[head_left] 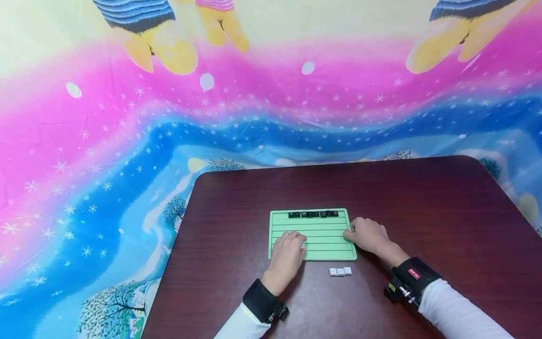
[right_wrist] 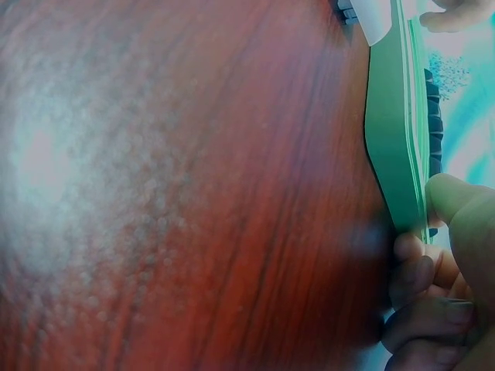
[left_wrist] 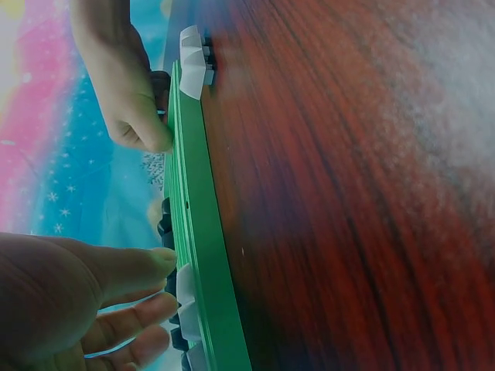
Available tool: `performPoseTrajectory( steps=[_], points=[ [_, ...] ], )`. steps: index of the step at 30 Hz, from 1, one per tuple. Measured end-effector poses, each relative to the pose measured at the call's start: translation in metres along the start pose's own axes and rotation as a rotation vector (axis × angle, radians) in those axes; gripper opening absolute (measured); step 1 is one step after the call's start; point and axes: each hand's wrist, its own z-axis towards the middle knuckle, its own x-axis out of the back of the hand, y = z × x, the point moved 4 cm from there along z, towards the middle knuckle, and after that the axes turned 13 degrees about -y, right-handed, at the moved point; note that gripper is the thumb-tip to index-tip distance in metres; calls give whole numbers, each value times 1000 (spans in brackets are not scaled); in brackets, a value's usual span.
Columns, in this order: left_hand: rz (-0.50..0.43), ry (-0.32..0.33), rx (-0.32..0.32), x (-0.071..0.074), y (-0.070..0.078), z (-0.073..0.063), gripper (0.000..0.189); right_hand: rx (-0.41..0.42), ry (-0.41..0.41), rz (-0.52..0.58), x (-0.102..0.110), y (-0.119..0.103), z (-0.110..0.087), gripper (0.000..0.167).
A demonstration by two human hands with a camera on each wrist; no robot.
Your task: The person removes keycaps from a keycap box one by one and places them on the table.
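A light green ridged board point(head_left: 323, 235) lies on the table, with a row of black keycaps point(head_left: 313, 214) along its far edge. My left hand point(head_left: 287, 254) is over the board's near left part. Its thumb and fingers pinch a white keycap point(head_left: 303, 246), partly hidden by the hand. More white keycaps point(left_wrist: 188, 321) sit by these fingers along the board's near side in the left wrist view. My right hand point(head_left: 369, 234) grips the board's right edge, its thumb point(right_wrist: 448, 193) on top and the other fingers curled at the side.
Three white keycaps point(head_left: 340, 271) stand in a short row on the dark wooden table point(head_left: 381, 188), just in front of the board. A colourful printed cloth point(head_left: 271, 103) hangs behind the table and to its left.
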Motion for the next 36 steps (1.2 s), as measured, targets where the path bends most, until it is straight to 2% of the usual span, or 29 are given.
performPoseTrajectory(
  steps=[18, 36],
  points=[
    [45, -37, -8, -5, 0, 4, 19, 8, 5, -4, -1, 1, -1, 45],
    [89, -6, -22, -8, 0, 4, 14, 16, 8, 2, 2, -2, -3, 46]
  ],
)
